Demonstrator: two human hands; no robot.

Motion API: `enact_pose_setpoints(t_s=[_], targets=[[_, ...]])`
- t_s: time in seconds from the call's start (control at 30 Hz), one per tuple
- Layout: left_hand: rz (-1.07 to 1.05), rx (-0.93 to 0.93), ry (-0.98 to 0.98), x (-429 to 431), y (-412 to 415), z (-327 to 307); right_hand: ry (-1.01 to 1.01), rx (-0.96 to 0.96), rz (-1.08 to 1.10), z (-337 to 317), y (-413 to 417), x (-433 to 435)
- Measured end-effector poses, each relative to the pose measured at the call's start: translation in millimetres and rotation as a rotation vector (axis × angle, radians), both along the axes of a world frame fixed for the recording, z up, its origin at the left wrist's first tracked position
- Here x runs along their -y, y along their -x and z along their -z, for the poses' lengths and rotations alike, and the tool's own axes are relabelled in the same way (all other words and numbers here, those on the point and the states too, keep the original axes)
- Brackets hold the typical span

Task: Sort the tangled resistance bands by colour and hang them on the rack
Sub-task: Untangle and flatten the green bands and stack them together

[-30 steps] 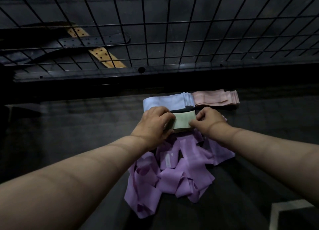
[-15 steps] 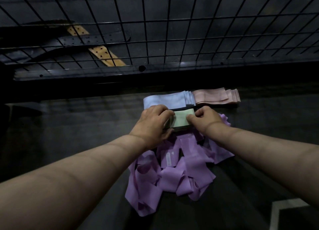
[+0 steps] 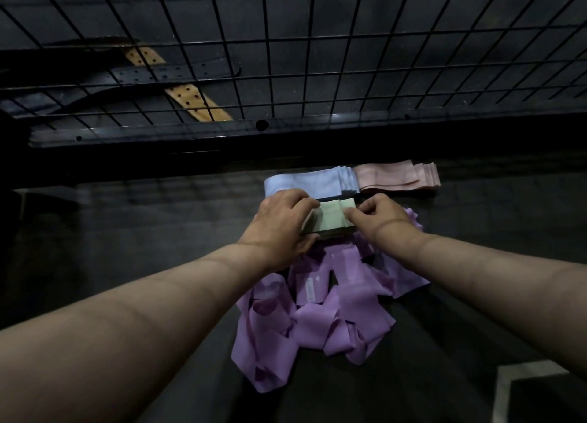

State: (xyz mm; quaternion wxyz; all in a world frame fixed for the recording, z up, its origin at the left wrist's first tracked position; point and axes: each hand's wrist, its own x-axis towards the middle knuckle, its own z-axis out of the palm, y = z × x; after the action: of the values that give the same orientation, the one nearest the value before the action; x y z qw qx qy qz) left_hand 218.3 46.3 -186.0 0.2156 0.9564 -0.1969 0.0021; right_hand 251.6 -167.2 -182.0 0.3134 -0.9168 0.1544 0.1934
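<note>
A folded stack of green bands (image 3: 332,221) lies on the dark floor. My left hand (image 3: 282,222) grips its left end, fingers curled over the top. My right hand (image 3: 379,217) pinches a green fold at the stack's right side. Behind them lie a folded blue stack (image 3: 309,181) and a folded pink stack (image 3: 397,178), side by side. A tangled heap of purple bands (image 3: 317,311) sprawls below my wrists, partly hidden by my forearms.
A black wire grid rack (image 3: 317,57) stands along the far side, with dark and tan perforated belts (image 3: 190,95) behind it. A white-edged shape (image 3: 508,387) sits at the lower right corner of the dark floor.
My right hand has shifted slightly left, folding green band over the stack's right end. My left hand stays on the left end.
</note>
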Motion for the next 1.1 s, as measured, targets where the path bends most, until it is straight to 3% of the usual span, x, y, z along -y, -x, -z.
enact_pose_setpoints(t_s=[0.6, 0.8, 0.9, 1.1], targets=[[0.016, 0.03, -0.032, -2, -2, 2, -0.081, 0.076, -0.053, -27, 20, -5], [0.006, -0.006, -0.022, 0, -3, 7, 0.095, 0.29, -0.353, -28, 23, -22], [0.018, -0.028, -0.004, 1, -4, 8, 0.238, 0.149, -0.4, -30, 19, -43], [0.019, -0.038, 0.01, 4, -4, 6, 0.207, 0.039, -0.255, -33, 12, -53]])
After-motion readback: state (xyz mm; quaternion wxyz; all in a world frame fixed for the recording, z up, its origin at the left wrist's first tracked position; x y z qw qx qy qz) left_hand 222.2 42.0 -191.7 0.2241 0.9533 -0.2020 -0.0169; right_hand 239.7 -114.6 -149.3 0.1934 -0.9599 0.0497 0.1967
